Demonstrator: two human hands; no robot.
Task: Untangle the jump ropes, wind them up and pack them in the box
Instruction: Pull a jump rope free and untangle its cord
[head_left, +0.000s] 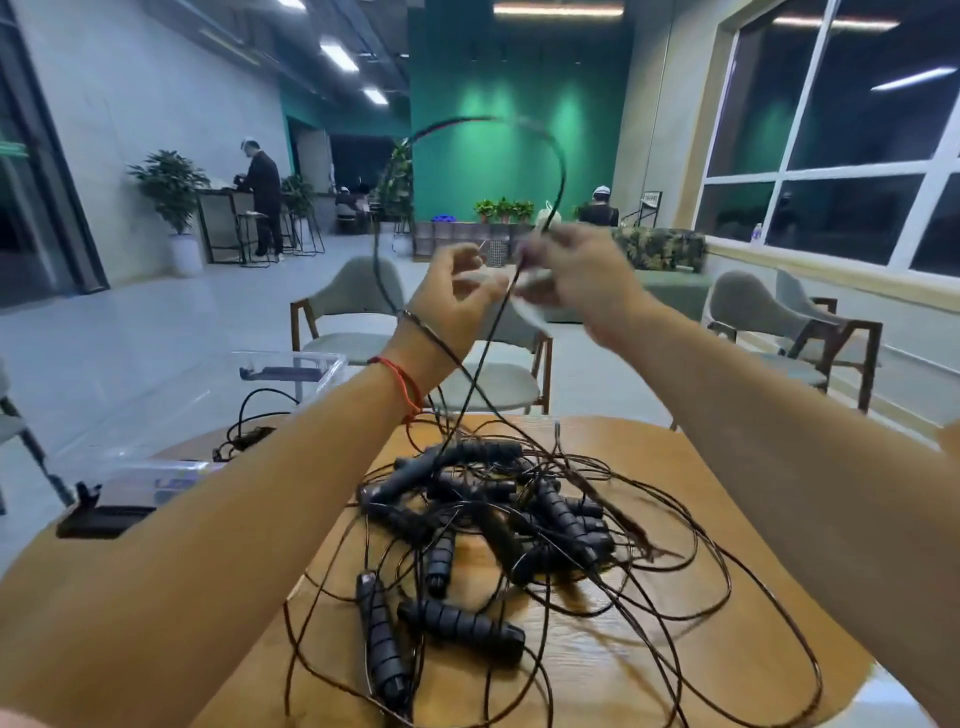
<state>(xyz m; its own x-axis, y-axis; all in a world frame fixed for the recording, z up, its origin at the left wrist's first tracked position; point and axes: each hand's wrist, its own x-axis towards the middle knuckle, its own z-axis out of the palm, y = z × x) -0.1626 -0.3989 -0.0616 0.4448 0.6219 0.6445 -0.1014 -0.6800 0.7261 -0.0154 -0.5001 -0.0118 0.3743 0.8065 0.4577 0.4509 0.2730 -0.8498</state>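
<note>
A tangled heap of black jump ropes (498, 525) with several ribbed black handles lies on the round wooden table (649, 649). Both my hands are raised high above the heap. My right hand (571, 275), blurred by motion, pinches a thin black cord (558, 156) that arcs up in a big loop and comes down past my left wrist. My left hand (447, 306) has its fingers curled close to the same cord, and a strand crosses its wrist; whether it holds the cord is unclear. The clear plastic box (291, 364) stands at the table's left.
A black box lid clip (98, 514) and a small coiled cord (249, 431) lie by the box on the left. Grey chairs (353, 301) stand beyond the table. People are far back in the room.
</note>
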